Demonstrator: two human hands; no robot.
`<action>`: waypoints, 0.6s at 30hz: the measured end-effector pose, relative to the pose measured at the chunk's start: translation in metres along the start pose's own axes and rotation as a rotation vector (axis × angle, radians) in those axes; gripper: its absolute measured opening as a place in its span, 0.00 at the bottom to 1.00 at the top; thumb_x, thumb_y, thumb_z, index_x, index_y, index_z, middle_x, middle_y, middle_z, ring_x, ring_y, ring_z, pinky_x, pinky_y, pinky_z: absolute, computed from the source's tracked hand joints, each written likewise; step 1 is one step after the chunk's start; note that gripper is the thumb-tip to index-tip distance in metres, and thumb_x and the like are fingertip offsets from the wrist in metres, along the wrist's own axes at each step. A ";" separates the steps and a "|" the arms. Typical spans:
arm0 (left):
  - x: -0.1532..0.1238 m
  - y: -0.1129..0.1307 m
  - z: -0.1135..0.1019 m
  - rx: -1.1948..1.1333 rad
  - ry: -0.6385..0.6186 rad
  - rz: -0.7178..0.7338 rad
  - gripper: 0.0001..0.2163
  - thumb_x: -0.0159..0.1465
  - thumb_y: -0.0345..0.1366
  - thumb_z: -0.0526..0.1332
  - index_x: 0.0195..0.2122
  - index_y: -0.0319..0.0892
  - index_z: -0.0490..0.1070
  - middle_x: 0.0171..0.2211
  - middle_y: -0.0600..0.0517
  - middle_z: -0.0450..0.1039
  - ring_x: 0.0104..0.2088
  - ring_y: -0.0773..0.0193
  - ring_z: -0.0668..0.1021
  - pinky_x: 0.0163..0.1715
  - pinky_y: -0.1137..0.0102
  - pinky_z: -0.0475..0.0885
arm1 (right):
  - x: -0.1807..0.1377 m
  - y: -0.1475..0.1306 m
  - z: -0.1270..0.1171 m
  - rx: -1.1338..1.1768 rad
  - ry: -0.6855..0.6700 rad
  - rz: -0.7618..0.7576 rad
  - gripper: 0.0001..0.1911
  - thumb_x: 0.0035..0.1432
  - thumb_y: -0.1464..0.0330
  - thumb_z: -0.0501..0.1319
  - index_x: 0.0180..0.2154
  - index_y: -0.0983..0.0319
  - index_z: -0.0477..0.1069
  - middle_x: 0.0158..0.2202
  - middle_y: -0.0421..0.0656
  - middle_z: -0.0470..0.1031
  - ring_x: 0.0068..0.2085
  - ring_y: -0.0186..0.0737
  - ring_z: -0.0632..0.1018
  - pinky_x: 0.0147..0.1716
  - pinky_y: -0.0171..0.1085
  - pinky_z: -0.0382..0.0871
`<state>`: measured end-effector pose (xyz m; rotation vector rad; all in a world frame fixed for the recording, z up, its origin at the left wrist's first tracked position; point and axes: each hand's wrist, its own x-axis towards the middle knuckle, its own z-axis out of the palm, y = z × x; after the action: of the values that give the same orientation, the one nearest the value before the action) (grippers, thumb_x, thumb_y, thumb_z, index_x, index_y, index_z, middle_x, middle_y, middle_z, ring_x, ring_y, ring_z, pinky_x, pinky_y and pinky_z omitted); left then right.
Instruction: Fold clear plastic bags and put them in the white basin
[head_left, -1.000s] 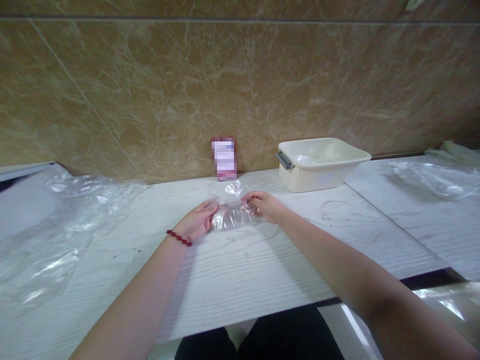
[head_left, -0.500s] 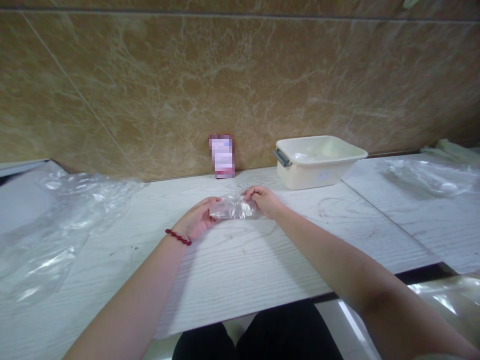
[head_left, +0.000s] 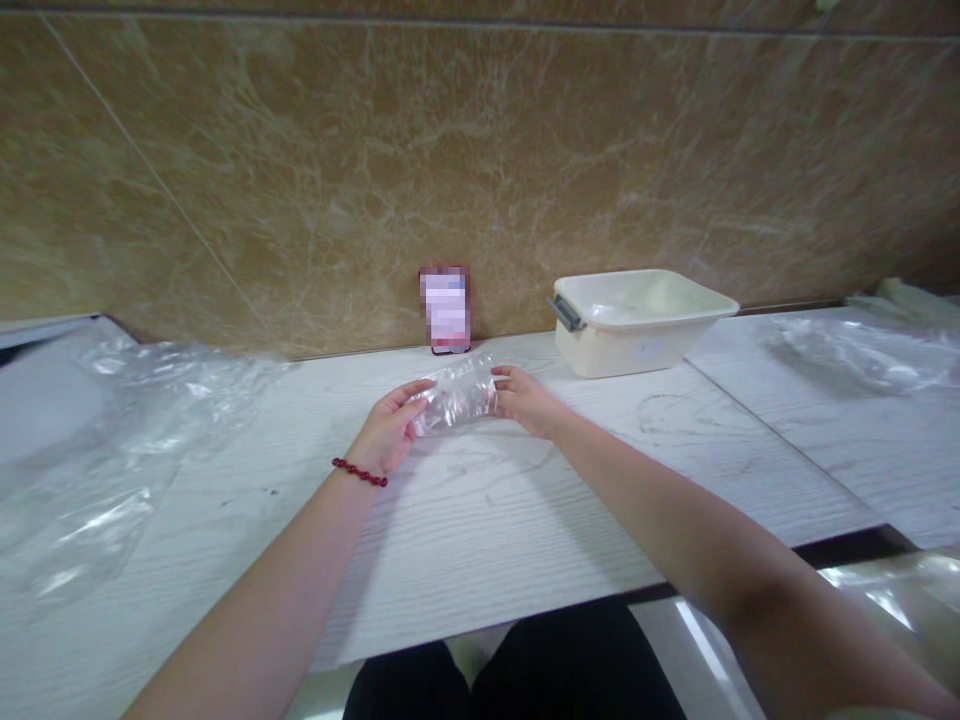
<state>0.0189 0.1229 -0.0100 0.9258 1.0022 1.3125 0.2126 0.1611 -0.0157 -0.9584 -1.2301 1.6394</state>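
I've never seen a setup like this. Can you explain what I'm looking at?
There is no machine here: these are a person's two bare hands, seen by a camera worn on that person's head, looking forward and down. The left hand, with a red beaded bracelet at its wrist, holds a small piece of clear plastic. The right hand is at its other end; whether it grips is unclear. On the pale table are a cream tub and loose clear plastic at far left and far right. A pixelated upright panel stands by the wall.
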 end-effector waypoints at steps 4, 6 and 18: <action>-0.001 0.002 0.001 -0.007 0.003 -0.002 0.16 0.46 0.27 0.63 0.38 0.39 0.69 0.27 0.53 0.72 0.24 0.74 0.72 0.22 0.81 0.66 | -0.002 0.001 0.001 -0.014 -0.028 0.026 0.25 0.41 0.74 0.62 0.42 0.60 0.55 0.38 0.42 0.63 0.33 0.30 0.71 0.37 0.38 0.68; -0.001 0.002 0.002 0.009 -0.006 -0.017 0.17 0.46 0.26 0.63 0.39 0.39 0.68 0.27 0.54 0.72 0.24 0.74 0.72 0.23 0.81 0.66 | -0.001 0.002 0.000 -0.071 -0.003 -0.018 0.27 0.39 0.75 0.62 0.43 0.60 0.56 0.41 0.43 0.63 0.34 0.30 0.71 0.38 0.38 0.68; 0.003 0.000 -0.011 0.118 -0.148 -0.152 0.21 0.46 0.24 0.63 0.43 0.40 0.66 0.29 0.54 0.72 0.26 0.75 0.72 0.28 0.80 0.67 | 0.003 0.000 -0.012 -0.102 -0.049 -0.032 0.34 0.38 0.75 0.63 0.48 0.56 0.53 0.49 0.46 0.58 0.32 0.27 0.71 0.34 0.34 0.68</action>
<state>0.0088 0.1254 -0.0136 1.0006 1.0218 1.0518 0.2228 0.1679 -0.0186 -0.9611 -1.3666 1.5956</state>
